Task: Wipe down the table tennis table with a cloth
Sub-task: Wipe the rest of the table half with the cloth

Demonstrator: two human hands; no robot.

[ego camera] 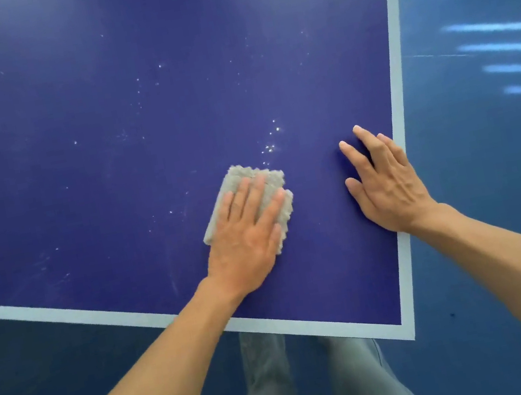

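Pressure mattered: my left hand [244, 231] flattened the cloth [250, 178], fingers straight, slightly apart. Right hand [385, 182] lay splayed beside the cloth.

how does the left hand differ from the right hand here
The left hand presses flat on a grey nubbly cloth; the right hand rests directly on the bare dark blue table tennis table. The left hand sits further in from the pale side border; the right hand lies right beside it. Both are palm down with straight fingers, near the table's corner.
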